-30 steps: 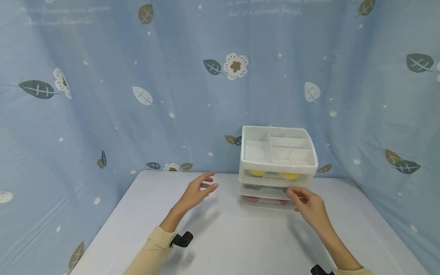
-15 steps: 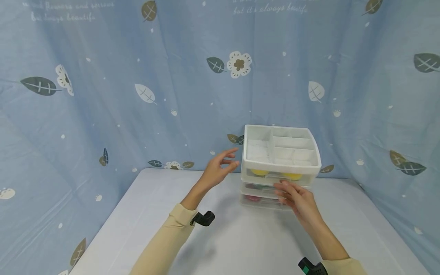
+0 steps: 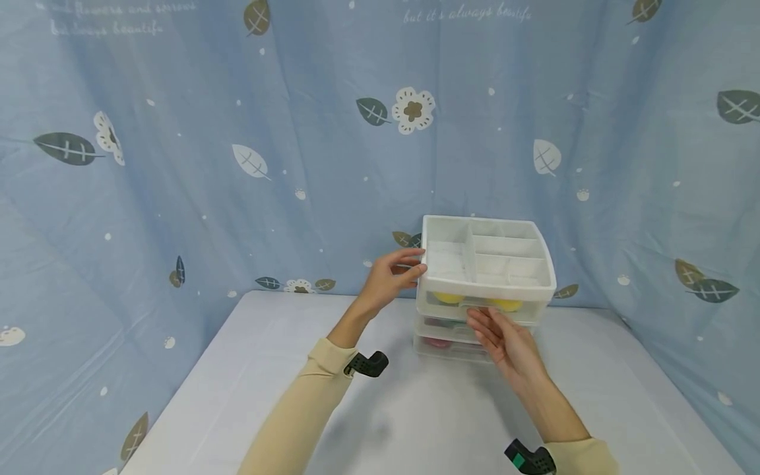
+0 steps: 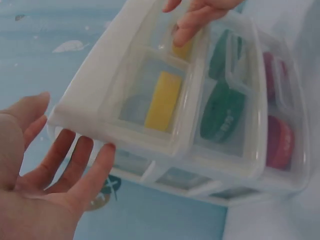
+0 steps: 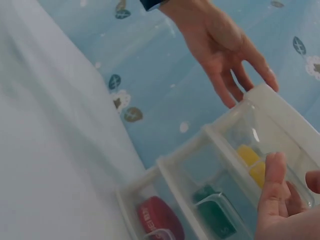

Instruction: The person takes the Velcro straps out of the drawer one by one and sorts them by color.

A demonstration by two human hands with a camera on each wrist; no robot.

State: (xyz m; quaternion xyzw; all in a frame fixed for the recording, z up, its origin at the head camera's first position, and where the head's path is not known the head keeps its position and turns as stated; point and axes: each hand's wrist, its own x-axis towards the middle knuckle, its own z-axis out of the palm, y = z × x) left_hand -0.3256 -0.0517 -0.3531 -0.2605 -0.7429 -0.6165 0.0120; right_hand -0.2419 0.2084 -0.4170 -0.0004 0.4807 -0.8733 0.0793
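A small white drawer unit with clear fronts stands at the back of the table. My left hand is at its upper left side, fingers spread and fingertips right at the top edge. In front of the top drawer my right hand has its fingers extended, the tips close to the drawer's handle. Through the fronts show a yellow block in the top drawer, green pieces in the middle one and red pieces in the bottom one. All three drawers look pushed in.
The unit's top is a divided tray with several compartments. A white cloth covers the table. Right behind the unit hangs a blue curtain with leaves and flowers, which also runs along both sides.
My left hand has moved right and up to the unit's left side. The right hand has shifted left and slightly up, from the middle drawer's right end to the top drawer's handle.
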